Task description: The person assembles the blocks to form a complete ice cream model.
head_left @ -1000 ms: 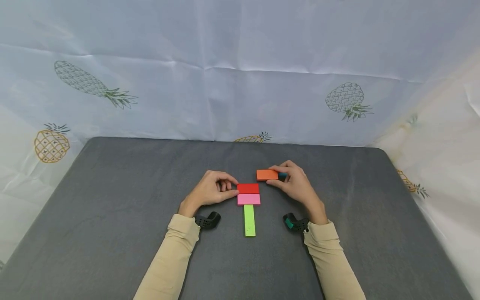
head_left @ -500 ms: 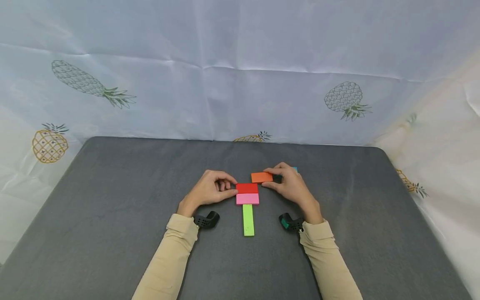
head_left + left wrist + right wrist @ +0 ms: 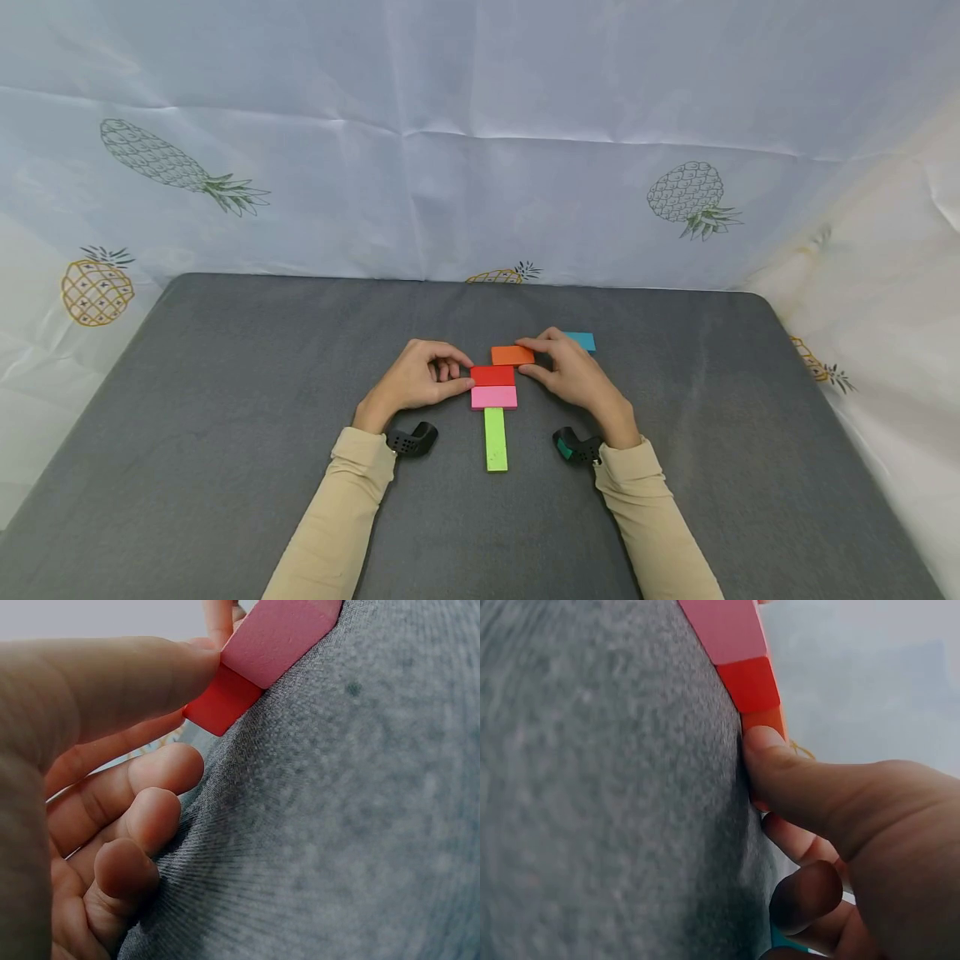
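Flat on the table lies a red block (image 3: 492, 377), with a pink block (image 3: 494, 397) against its near side. A light green block (image 3: 496, 439) extends toward me from the pink one. My left hand (image 3: 411, 379) holds the red block's left end between thumb and index finger; the other fingers (image 3: 139, 817) are curled beside it. An orange block (image 3: 512, 356) sits just behind the red one, shifted to the right. Thumb and index finger of my right hand (image 3: 570, 373) pinch its right end. In the right wrist view, the right thumb (image 3: 780, 765) partly hides the orange block.
A blue block (image 3: 581, 341) lies behind the right hand, partly hidden by it. The dark grey table (image 3: 262, 400) reaches back to a white pineapple-print curtain (image 3: 450, 192). Each wrist carries a black camera mount (image 3: 414, 438).
My right hand has slid the orange block left and toward me, up to the red block's back edge. The blue block has come into fuller view. The left hand has stayed put.
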Action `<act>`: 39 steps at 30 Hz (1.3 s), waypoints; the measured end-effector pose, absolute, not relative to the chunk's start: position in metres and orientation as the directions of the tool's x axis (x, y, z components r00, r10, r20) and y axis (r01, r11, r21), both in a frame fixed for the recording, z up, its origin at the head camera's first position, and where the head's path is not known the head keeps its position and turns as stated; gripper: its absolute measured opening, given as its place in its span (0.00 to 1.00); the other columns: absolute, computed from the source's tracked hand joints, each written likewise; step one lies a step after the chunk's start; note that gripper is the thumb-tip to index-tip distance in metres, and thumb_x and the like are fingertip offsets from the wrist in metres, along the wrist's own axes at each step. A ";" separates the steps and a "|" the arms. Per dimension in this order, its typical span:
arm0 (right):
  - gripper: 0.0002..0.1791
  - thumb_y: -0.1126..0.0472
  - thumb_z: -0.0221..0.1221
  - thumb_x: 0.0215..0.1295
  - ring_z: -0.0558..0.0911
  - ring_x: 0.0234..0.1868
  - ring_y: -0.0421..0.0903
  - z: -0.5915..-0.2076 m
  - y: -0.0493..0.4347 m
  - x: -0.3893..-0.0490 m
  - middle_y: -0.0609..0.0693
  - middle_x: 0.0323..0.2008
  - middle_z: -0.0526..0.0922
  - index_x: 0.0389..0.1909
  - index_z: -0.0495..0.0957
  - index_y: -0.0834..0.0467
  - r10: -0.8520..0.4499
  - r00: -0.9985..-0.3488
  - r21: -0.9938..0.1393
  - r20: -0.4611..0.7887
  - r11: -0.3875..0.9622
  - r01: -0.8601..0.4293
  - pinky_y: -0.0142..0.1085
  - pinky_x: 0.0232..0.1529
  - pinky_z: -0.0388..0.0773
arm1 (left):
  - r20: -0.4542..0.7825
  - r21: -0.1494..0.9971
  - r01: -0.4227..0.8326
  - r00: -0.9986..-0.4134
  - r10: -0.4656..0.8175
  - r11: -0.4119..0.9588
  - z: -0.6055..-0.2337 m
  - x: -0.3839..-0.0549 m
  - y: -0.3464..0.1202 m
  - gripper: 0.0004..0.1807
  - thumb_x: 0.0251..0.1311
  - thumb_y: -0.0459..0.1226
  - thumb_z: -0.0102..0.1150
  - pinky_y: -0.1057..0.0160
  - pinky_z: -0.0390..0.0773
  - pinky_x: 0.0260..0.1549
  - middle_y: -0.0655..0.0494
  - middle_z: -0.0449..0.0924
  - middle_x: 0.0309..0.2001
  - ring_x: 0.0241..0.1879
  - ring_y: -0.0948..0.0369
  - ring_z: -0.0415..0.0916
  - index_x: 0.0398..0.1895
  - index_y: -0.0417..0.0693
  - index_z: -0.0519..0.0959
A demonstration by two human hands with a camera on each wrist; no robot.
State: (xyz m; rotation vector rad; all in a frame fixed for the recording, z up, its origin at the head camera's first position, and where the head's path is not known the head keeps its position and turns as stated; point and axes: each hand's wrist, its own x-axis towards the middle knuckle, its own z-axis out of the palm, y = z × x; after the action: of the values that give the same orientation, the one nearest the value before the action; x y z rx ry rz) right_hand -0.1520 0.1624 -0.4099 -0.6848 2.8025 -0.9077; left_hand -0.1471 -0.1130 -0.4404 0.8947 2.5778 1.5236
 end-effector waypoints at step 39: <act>0.21 0.59 0.61 0.73 0.67 0.27 0.41 -0.413 0.157 -0.152 0.56 0.40 0.79 0.64 0.80 0.59 -0.472 -0.880 -0.657 0.049 0.649 -0.384 0.31 0.30 0.68 | 0.247 0.809 0.446 -0.849 0.466 0.383 -0.438 -0.148 -0.113 0.09 0.54 0.35 0.75 0.70 0.75 0.25 0.55 0.81 0.24 0.21 0.69 0.72 0.39 0.44 0.88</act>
State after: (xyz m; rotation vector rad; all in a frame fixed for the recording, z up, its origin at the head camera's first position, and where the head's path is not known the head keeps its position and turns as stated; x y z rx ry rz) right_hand -0.1517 0.1572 -0.4127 -0.7142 2.7361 -1.0455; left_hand -0.1484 -0.1134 -0.4384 0.8562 2.5947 1.5072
